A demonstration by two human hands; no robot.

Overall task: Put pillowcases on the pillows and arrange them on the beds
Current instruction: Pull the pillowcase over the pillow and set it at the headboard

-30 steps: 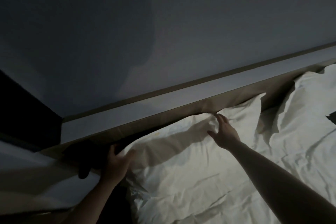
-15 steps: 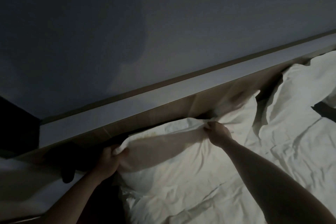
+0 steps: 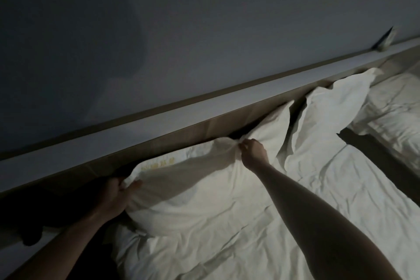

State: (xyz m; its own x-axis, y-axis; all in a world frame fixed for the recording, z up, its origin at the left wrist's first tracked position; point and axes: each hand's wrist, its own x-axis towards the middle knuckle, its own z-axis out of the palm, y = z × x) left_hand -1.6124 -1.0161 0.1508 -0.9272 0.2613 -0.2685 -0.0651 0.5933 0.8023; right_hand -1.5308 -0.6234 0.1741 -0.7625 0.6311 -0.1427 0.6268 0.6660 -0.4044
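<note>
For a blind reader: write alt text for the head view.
Two bare hands pinch the top edge of a white pillow at a wooden headboard: left hand at its left corner, right hand mid-edge. A second pillow sits right.

Since one second ago, the left hand (image 3: pixel 114 195) has gone from resting flat to gripping the left corner of the white fabric pillow (image 3: pixel 193 193). The right hand (image 3: pixel 252 154) has closed from spread fingers into a pinch on the top edge. Fabric between both grips now lifted, taut, clear of the brown wooden headboard (image 3: pixel 181 137).
</note>
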